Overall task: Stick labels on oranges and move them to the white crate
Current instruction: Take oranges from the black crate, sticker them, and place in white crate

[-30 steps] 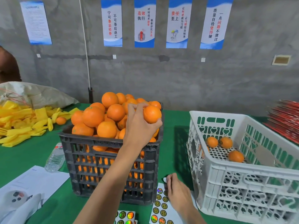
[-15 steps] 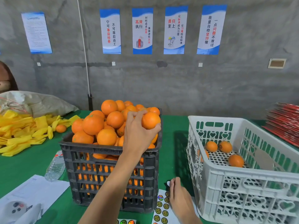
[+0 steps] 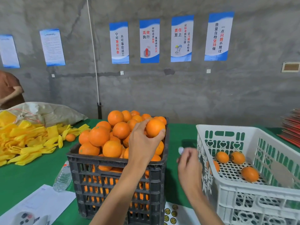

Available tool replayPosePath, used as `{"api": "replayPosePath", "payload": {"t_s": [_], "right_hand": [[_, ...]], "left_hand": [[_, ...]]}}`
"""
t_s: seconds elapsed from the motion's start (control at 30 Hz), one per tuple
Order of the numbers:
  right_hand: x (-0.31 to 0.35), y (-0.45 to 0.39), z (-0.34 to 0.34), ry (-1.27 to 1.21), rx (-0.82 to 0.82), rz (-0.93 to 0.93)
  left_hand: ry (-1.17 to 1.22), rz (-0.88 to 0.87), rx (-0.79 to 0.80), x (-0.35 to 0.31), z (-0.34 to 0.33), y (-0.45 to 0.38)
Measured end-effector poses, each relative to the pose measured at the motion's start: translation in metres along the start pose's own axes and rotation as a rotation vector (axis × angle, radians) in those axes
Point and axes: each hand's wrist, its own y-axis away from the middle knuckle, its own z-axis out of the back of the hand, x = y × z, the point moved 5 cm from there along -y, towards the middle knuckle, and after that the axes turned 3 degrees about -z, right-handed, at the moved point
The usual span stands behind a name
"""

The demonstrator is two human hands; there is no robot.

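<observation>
My left hand (image 3: pixel 142 143) grips an orange (image 3: pixel 155 128) at the right top of the heap in the black crate (image 3: pixel 116 184). My right hand (image 3: pixel 189 164) is raised between the two crates and pinches a small round label (image 3: pixel 180 150) at its fingertips. The white crate (image 3: pixel 243 192) on the right holds several oranges (image 3: pixel 250 174) on its perforated floor. A sheet of round labels (image 3: pixel 173 215) lies on the green table in front of the black crate.
Yellow foam nets (image 3: pixel 24 143) and one loose orange (image 3: pixel 70 137) lie at the left beside a grey sack (image 3: pixel 48 112). A plastic bottle (image 3: pixel 62 177) and papers (image 3: pixel 40 203) sit at front left. Red stacked items (image 3: pixel 290 125) are at far right. A person (image 3: pixel 9 90) stands at the left edge.
My right hand has lifted off the label sheet with a label and risen between the crates. My left hand stays on the same orange atop the heap.
</observation>
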Motion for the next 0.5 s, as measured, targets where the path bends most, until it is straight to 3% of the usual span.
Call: {"api": "replayPosePath", "payload": {"t_s": [0.1, 0.17, 0.23, 0.37, 0.5], "right_hand": [[0.074, -0.038, 0.010, 0.117, -0.105, 0.175], [0.103, -0.052, 0.006, 0.327, -0.079, 0.275], [0.114, -0.060, 0.002, 0.381, -0.016, 0.296], [0.115, -0.061, 0.007, 0.150, 0.113, 0.267], [0.106, -0.066, 0.004, 0.121, 0.165, 0.068]], "left_hand": [[0.009, -0.064, -0.008, -0.012, -0.004, -0.005], [0.006, -0.138, 0.019, -0.023, -0.008, -0.008], [-0.008, -0.193, 0.040, -0.030, -0.011, -0.011], [-0.125, -0.289, 0.066, -0.033, -0.011, -0.019], [-0.049, -0.347, 0.205, -0.035, -0.022, -0.022]]}}
